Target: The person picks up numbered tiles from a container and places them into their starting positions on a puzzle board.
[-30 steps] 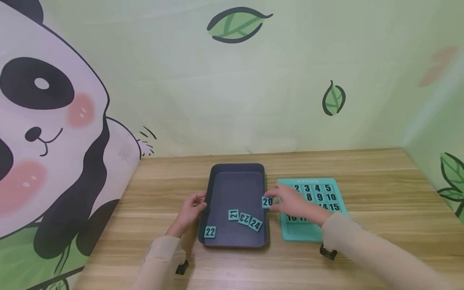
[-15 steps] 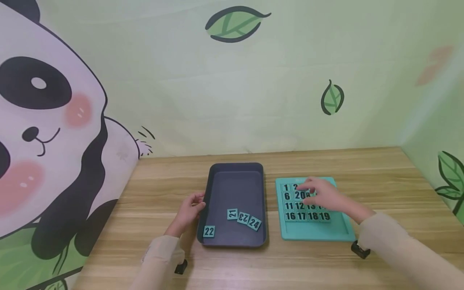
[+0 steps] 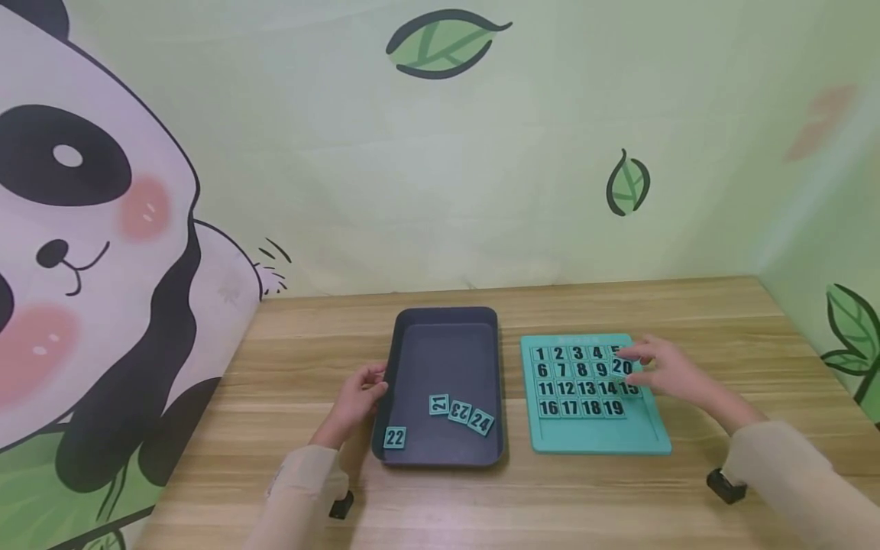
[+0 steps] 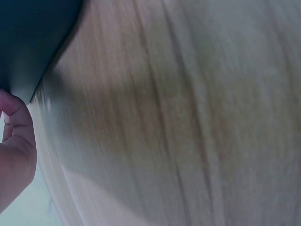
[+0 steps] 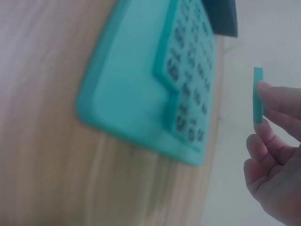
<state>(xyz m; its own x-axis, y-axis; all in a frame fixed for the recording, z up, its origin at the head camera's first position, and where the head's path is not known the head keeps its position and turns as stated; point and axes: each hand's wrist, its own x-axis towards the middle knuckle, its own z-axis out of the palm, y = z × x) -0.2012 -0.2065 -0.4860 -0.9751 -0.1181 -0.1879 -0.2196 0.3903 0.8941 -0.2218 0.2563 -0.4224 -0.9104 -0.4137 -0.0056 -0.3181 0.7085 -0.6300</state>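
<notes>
My right hand point(image 3: 670, 374) pinches the square number tile 20 point(image 3: 622, 367) between thumb and fingers, over the right side of the teal number board point(image 3: 598, 438). In the right wrist view the tile point(image 5: 258, 94) shows edge-on, held above the board's surface. Tiles 1 to 19 lie in rows on the board, with a bare strip along its near side and beside tile 19 point(image 3: 613, 409). My left hand point(image 3: 357, 399) grips the left rim of the dark tray point(image 3: 447, 347). Inside the tray lie tile 22 point(image 3: 395, 438), tile 21 point(image 3: 438, 404), tile 23 point(image 3: 460, 413) and tile 24 point(image 3: 480, 422).
The tray and board stand side by side on a wood-grain table point(image 3: 440, 512), a narrow gap between them. A printed backdrop point(image 3: 440, 191) with a panda and leaves rises behind the table and along both sides.
My right hand has carried tile 20 from the tray's right rim rightward across the board to its right side. The left hand stays at the tray's left rim.
</notes>
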